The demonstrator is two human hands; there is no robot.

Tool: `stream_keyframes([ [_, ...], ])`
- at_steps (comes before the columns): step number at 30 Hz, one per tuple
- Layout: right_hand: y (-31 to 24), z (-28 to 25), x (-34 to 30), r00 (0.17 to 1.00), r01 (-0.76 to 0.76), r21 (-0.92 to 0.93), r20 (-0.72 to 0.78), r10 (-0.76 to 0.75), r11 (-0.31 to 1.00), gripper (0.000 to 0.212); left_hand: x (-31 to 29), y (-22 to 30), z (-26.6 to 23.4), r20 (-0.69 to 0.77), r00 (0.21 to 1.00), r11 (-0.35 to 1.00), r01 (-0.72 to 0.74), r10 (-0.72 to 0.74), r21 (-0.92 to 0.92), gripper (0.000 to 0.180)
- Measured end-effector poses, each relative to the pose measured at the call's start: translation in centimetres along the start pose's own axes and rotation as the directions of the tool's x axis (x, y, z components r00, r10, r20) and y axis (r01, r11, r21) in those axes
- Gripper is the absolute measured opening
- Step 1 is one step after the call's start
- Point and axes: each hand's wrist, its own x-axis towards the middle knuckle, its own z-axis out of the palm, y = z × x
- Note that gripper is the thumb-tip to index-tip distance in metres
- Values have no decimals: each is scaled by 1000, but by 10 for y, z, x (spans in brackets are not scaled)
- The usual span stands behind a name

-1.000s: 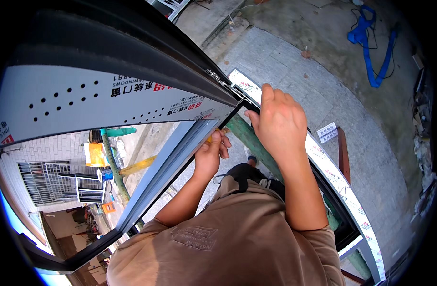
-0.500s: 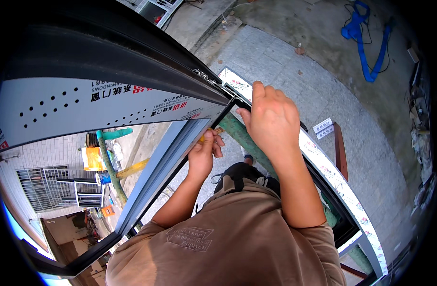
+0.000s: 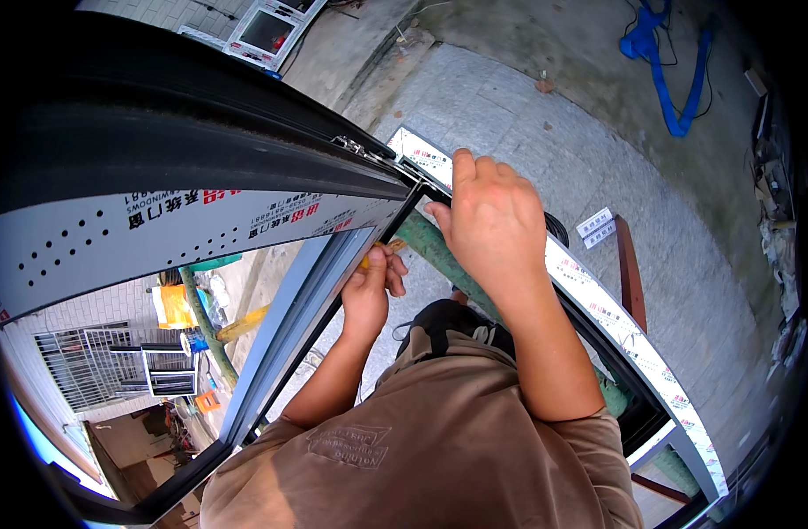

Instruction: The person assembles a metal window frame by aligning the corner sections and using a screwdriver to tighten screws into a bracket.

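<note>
A dark window frame with white printed film (image 3: 598, 304) runs from the top middle down to the right. My right hand (image 3: 496, 216) is closed over the film-covered frame near its far corner, fingers bent over the outer edge. Hinged there on a metal hinge (image 3: 360, 148), a black-and-grey sash (image 3: 272, 225) stands swung out to the left. Beside the sash's grey inner profile (image 3: 320, 282), my left hand (image 3: 367, 286) is pinched on a small yellow object (image 3: 365, 262). Fingers hide most of it, so its kind does not show.
A green pole (image 3: 439, 251) passes beneath the frame. A reddish-brown bar (image 3: 630, 273) lies on the paving at right, near a white label (image 3: 596, 227). Blue strapping (image 3: 664, 79) and a cable lie farther off. Framed panels (image 3: 169, 368) lean by the wall at left.
The view has shifted slightly, and the sash and its corner appear a little lower and farther left. Both hands keep nearly the same places and holds.
</note>
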Motion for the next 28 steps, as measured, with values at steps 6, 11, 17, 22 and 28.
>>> stream_keyframes([
  [6,1,5,-1,999,3,45,-34,-1,999,52,-2,5,0,16,1000,1000,-3,3,26,35],
  [11,-8,16,2,997,-53,-29,-57,51,998,46,-4,7,3,-2,1000,997,-15,16,81,39],
  [17,-19,34,7,989,-121,-52,-94,115,991,49,-6,6,1,3,999,998,-36,36,57,40],
  [22,-19,30,6,989,-99,-29,-110,96,995,50,-6,7,-1,23,999,999,-23,22,49,38],
  [28,-21,23,8,990,-140,-49,-21,139,989,56,-4,8,-1,41,999,999,-34,33,40,37],
])
